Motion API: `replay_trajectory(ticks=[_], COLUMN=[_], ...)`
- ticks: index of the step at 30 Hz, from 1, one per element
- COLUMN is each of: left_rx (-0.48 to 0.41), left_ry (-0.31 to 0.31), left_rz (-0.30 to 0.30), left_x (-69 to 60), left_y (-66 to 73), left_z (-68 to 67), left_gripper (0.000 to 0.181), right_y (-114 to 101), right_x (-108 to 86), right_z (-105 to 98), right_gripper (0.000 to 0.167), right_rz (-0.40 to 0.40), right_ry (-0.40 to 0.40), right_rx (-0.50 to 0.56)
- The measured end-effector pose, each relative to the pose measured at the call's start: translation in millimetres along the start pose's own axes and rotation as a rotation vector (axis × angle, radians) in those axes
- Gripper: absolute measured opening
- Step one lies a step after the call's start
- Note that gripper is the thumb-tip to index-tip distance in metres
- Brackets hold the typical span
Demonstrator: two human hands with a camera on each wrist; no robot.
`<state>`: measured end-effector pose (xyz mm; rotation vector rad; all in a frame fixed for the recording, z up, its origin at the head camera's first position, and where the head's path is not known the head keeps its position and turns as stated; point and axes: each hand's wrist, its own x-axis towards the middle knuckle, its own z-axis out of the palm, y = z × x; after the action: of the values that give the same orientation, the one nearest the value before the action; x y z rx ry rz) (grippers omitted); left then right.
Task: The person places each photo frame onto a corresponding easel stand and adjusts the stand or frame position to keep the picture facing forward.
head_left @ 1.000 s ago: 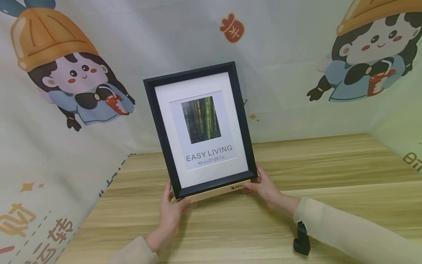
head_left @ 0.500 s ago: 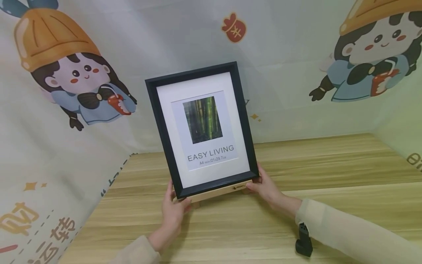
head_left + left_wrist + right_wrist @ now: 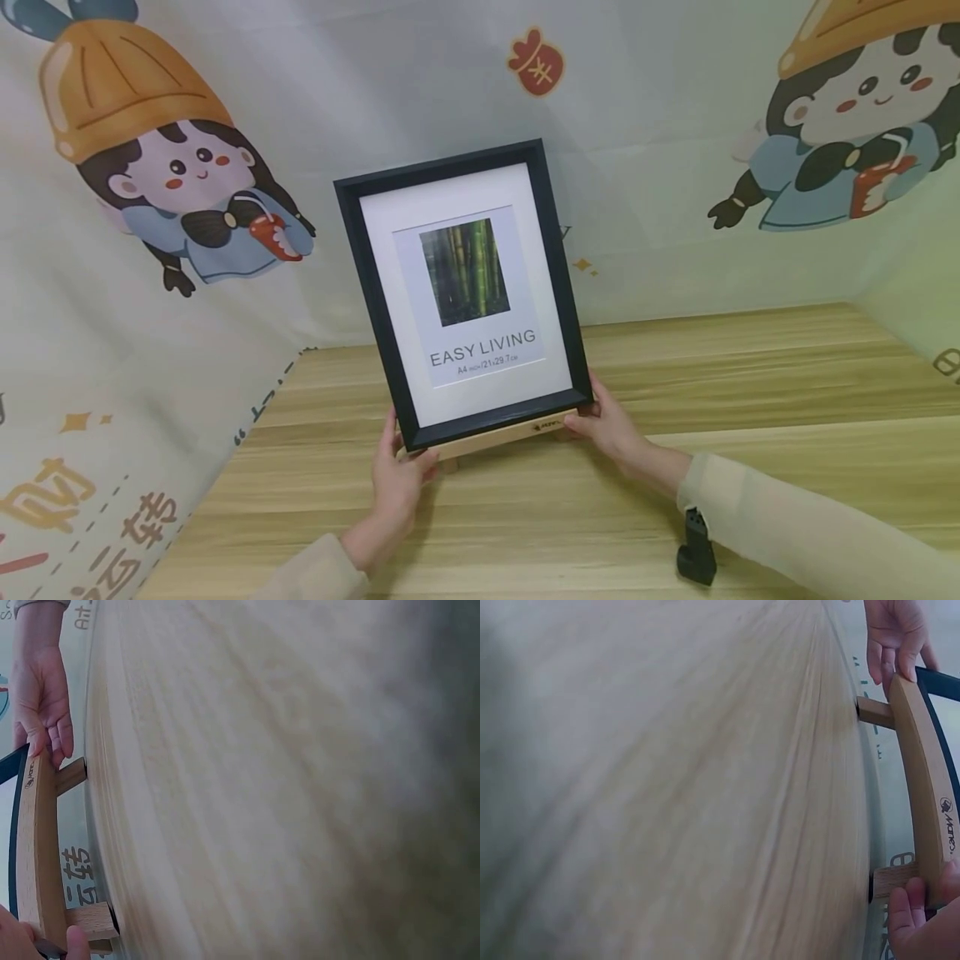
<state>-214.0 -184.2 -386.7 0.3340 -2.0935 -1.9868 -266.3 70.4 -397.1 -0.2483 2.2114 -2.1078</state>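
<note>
A black picture frame (image 3: pixel 495 417) stands tilted, holding a white mat and a bamboo print marked "EASY LIVING". Under its lower edge runs the light wooden ledge (image 3: pixel 487 440) of a small easel. My left hand (image 3: pixel 397 483) grips the ledge's left end, and my right hand (image 3: pixel 611 429) grips its right end with the thumb on the front, by the logo. Short wooden legs (image 3: pixel 876 712) with dark ends reach to the tabletop in the right wrist view. Most of the easel behind the picture frame is hidden.
The wood-grain table (image 3: pixel 720 367) spreads around the easel. A pale cloth backdrop (image 3: pixel 645 275) with cartoon figures rises behind and at the left. A black device (image 3: pixel 697 550) hangs below my right sleeve.
The whole head view, backdrop included, has shifted slightly to the right in the picture. Both hands keep their grip, and the picture frame shows no clear movement against the table.
</note>
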Motion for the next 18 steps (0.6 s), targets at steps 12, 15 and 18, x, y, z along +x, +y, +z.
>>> replay_trajectory(ticks=[12,15,18], left_rx=[-0.005,-0.007,-0.012], left_ry=[0.004,0.000,-0.007], left_rz=[0.004,0.014,0.019], left_x=[0.0,0.4,0.9], left_y=[0.8,0.0,-1.2], left_z=[1.0,1.6,2.0], left_gripper=[0.088,0.088,0.087], right_y=[0.9,1.5,2.2], right_x=[-0.3,-0.7,-0.9], right_z=[-0.3,-1.2,-1.9], right_gripper=[0.079,0.080,0.079], right_rz=[0.006,0.006,0.006], right_ry=[0.009,0.011,0.017], right_rx=[-0.021,-0.026,-0.032])
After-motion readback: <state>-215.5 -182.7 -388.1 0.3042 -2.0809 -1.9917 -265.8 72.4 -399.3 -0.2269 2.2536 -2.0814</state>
